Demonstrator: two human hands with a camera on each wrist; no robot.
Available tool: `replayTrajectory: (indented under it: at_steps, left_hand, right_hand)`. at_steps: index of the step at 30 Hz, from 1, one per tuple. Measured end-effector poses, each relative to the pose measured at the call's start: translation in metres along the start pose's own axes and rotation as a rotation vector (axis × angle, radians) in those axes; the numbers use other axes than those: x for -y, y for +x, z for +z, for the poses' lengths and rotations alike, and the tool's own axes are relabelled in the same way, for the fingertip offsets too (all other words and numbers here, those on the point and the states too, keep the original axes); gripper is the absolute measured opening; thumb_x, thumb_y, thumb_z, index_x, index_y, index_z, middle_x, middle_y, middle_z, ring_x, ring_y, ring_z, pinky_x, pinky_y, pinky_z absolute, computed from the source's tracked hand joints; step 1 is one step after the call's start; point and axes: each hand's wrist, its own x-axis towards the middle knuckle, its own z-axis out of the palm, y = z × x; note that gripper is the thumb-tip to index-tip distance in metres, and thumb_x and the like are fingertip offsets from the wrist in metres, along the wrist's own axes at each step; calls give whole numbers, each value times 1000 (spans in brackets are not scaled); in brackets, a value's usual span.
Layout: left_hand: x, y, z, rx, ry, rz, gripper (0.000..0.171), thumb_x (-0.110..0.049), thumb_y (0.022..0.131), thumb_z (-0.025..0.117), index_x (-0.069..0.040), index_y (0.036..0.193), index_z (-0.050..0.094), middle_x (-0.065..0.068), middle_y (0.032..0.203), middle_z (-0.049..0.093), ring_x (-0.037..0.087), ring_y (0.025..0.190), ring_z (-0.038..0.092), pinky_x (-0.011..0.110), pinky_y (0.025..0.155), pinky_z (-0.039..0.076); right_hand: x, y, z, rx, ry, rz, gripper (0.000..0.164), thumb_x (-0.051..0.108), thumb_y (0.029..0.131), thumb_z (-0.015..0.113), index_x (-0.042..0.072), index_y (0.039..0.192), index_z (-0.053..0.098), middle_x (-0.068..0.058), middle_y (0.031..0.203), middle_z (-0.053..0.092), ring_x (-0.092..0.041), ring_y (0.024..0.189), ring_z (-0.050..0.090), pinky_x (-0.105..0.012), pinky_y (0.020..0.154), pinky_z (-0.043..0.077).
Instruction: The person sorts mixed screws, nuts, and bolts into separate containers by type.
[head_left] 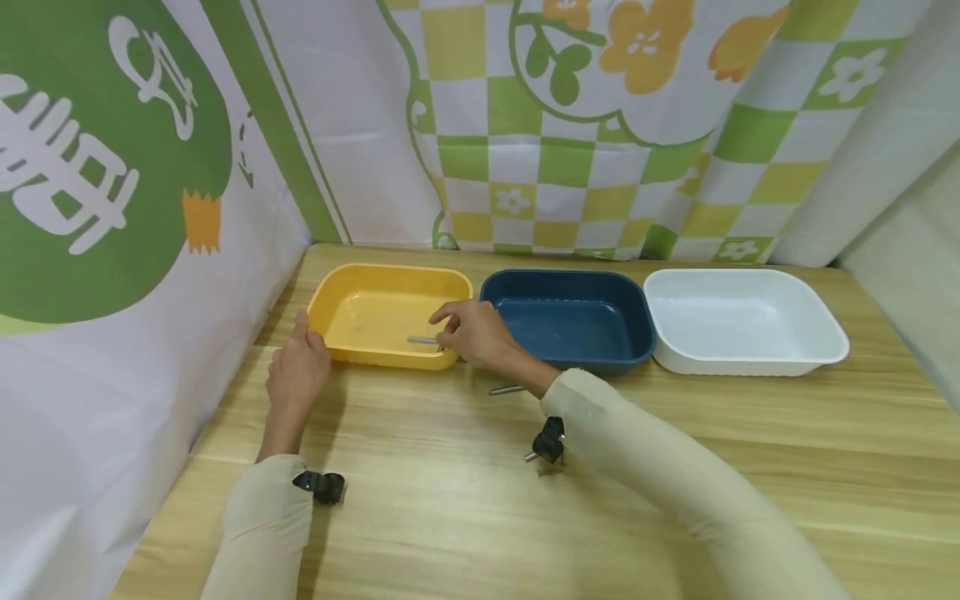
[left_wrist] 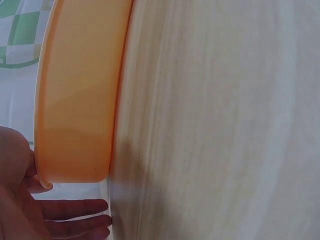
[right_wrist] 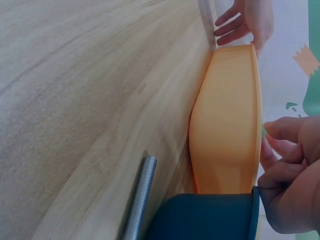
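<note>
My left hand (head_left: pixel 298 367) holds the left end of the yellow tray (head_left: pixel 390 360), the index finger near its rim and the other fingers stretched out below, as the left wrist view shows. Over the tray's front right corner is my right hand (head_left: pixel 480 333), its fingers bent inside the rim. Beside those fingertips, a thin metal rod (head_left: pixel 422 339) appears within the tray; I cannot tell whether the fingers pinch it. A threaded metal rod (right_wrist: pixel 141 197) lies on the table near the blue tray, partly behind the right wrist in the head view.
A dark blue tray (head_left: pixel 566 365) stands right of the yellow one, and a white tray (head_left: pixel 750 367) beyond it. Another metal piece (head_left: pixel 531 457) shows beside the right wrist camera (head_left: pixel 551 440). Printed curtains (head_left: pixel 517 150) hang behind the wooden table (head_left: pixel 450 500).
</note>
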Motion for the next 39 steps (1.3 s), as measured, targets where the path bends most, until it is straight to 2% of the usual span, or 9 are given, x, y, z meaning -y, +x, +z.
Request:
replayTrajectory:
  at_steps: [6, 13, 17, 20, 27, 29, 33, 39]
  left_hand:
    - [-1, -1, 0, 3, -4, -9, 58, -35, 106, 15, -23, 162, 8, 34, 143, 44, 52, 93, 55, 66, 74, 44]
    - [-3, 1, 0, 1, -2, -4, 58, -34, 107, 17, -22, 162, 8, 36, 141, 45, 55, 96, 55, 66, 74, 44]
    - [-4, 1, -1, -1, 0, -6, 57, -34, 107, 17, -22, 162, 9, 36, 142, 44, 55, 98, 55, 66, 76, 44]
    - [-3, 1, -1, -1, 3, -7, 58, -34, 107, 17, -20, 162, 10, 35, 143, 43, 56, 100, 55, 67, 78, 44]
    - [-2, 0, 0, 4, 11, -10, 58, -35, 107, 15, -20, 162, 9, 37, 141, 45, 54, 94, 55, 66, 77, 44]
    - [-1, 0, 0, 1, 14, -8, 58, -35, 107, 15, -20, 162, 9, 38, 140, 45, 54, 95, 55, 66, 77, 44]
    - [-1, -1, 0, -1, 15, 3, 59, -34, 106, 15, -19, 162, 8, 39, 136, 47, 49, 86, 54, 65, 73, 45]
    - [-2, -1, 0, 9, 7, 2, 58, -34, 106, 14, -19, 162, 7, 39, 139, 45, 53, 92, 55, 66, 75, 44]
  right_hand:
    - [-2, -4, -3, -31, -26, -19, 25, 8, 92, 67, 6, 116, 75, -4, 87, 72, -11, 48, 47, -22, 48, 35]
    - [-7, -12, -11, -89, -10, -34, 23, 7, 92, 69, 6, 114, 75, -2, 86, 71, -12, 63, 58, -25, 57, 42]
    - [-10, -19, -15, -91, 11, -31, 24, 9, 93, 69, 7, 116, 75, 0, 83, 70, -11, 48, 44, -25, 50, 34]
    - [-13, -25, -17, -86, 26, -32, 25, 10, 93, 69, 7, 118, 74, 1, 83, 69, -10, 44, 34, -24, 47, 29]
    - [-16, -35, -19, -100, 37, -41, 26, 8, 92, 71, 5, 118, 74, 2, 82, 69, -12, 51, 39, -25, 49, 30]
    - [-17, -38, -19, -94, 46, -32, 26, 9, 92, 73, 6, 117, 73, 2, 82, 68, -12, 49, 36, -25, 47, 28]
    - [-19, -45, -19, -81, 66, -23, 24, 9, 92, 73, 6, 116, 73, 2, 83, 68, -10, 46, 33, -24, 46, 27]
    - [-23, -57, -21, -84, 76, -36, 25, 9, 93, 71, 6, 117, 73, 0, 85, 68, -9, 45, 34, -24, 47, 29]
